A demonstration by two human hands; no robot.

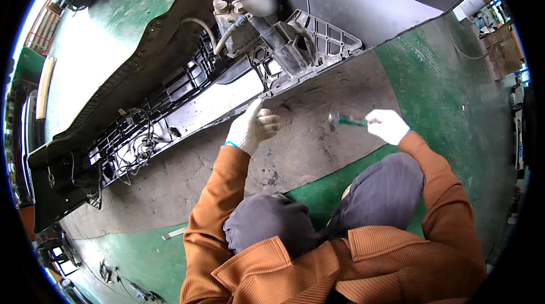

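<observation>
Left of the left hand, loose wiring [145, 139] lies across the inside of a large dark bumper [218, 99]; it would be wise to keep the tool clear of those strands. The bumper rests just beyond the left hand [252, 128], its hollow inner side up, its long axis slanting from the near left of that hand to well ahead of the right one. The left thumb sits at the bumper's near edge, apart from half-curled fingers, with nothing visible in the grasp; whether it touches is unclear. Pressing that edge firmly would probably steady it. Right of this hand, above a grey mat [318, 150], a green-handled tool [353, 121] points leftward, nearly level, its tip blurred. The right hand [388, 126] is closed around its handle; lining it up squarely before applying force seems best.
</observation>
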